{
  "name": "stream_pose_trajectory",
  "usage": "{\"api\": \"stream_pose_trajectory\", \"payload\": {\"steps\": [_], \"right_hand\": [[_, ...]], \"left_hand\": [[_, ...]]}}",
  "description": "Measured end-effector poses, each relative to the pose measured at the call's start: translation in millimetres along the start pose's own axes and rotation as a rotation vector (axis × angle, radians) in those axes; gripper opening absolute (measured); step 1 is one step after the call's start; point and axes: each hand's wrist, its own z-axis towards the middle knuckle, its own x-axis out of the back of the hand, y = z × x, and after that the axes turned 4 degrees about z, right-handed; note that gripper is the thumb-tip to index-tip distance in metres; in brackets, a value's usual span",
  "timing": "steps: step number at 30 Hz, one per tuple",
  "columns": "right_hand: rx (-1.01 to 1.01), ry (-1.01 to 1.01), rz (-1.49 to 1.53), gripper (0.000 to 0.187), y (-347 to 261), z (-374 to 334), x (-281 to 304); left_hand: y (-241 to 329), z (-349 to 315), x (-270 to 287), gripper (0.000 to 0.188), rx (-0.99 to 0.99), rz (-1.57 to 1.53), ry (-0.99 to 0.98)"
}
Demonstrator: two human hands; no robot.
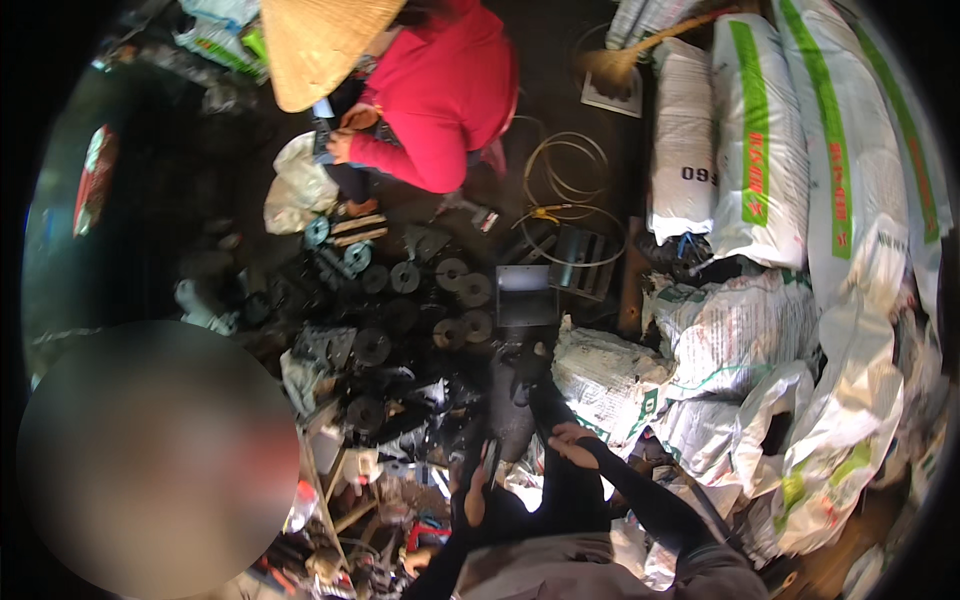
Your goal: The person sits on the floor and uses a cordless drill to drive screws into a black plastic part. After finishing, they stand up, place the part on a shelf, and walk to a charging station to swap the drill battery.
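Note:
Beside my left leg, my left hand (pixel 477 497) is closed round a thin, flat object (pixel 490 458) that looks like metal; its exact kind is too small to tell. My right hand (pixel 573 446) lies over my right leg, its fingers loosely bent and apart, with nothing visible in it. Ahead of my feet, a square metal plate (pixel 527 297) is on the dark floor. Several round metal discs with center holes (pixel 451 272) lie in rows to its left.
Another person in red (pixel 435 100) with a conical hat (pixel 318 45) crouches ahead, hands on a dark part. White sacks (pixel 757 140) are stacked on the right. A coiled hose (pixel 567 170), a power drill (pixel 465 211), a broom (pixel 612 68) and cluttered tools (pixel 350 510) surround me.

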Motion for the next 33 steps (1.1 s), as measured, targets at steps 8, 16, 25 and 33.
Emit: {"api": "stream_pose_trajectory", "payload": {"steps": [8,16,25,33], "right_hand": [[-0.016,0.401,0.756,0.028,16,-71,145],[-0.096,0.420,1.019,0.027,114,-108,204],[0.415,0.144,0.847,0.065,-157,-72,214],[0.305,0.395,0.985,0.060,-390,87,342]], "left_hand": [[164,7,-131,0.054,-0.005,0.461,-0.270],[213,13,-169,0.066,-0.235,0.416,-0.215],[299,53,-266,0.071,-0.456,0.525,-0.385],[389,220,-404,0.081,-0.910,0.720,-0.371]]}}
